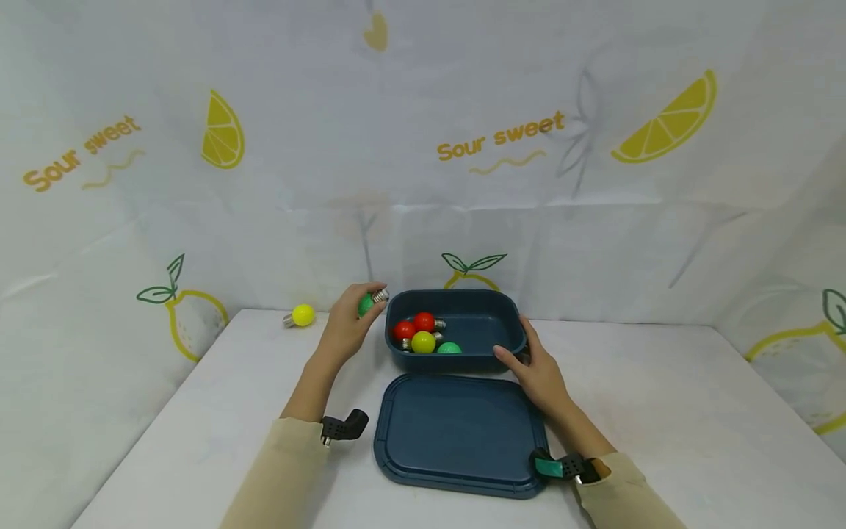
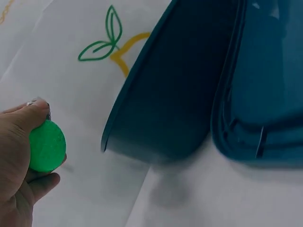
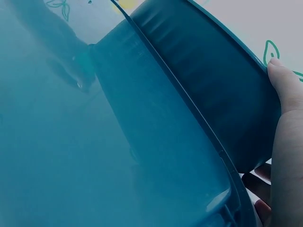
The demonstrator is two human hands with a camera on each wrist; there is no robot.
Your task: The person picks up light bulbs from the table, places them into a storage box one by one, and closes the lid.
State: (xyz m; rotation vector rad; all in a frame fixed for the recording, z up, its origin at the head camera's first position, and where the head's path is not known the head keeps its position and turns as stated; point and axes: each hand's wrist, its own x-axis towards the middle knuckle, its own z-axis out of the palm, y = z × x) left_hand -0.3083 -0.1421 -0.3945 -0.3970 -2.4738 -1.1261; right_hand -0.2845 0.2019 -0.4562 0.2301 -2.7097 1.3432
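Left hand [image 1: 345, 322] pinches a green light bulb [image 1: 366, 305]; right hand [image 1: 538, 369] grips a dark blue box [image 1: 476, 364].
A yellow bulb [image 1: 303, 315] lies left of the left hand; between the hands, the box holds red, yellow and green bulbs [image 1: 424, 342], a lid [image 1: 463, 433] nearer the person.

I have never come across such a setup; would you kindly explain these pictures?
There is no machine here: a person works bare-handed. The wide picture is taken from the head; the two closer ones come from the wrists. The left hand holds a green bulb, just left of a dark blue box; the right hand grips the box's right end. In the box lie two red bulbs, a yellow bulb and a partly hidden green one. On the white table are the lid, nearer the person, and another yellow bulb.
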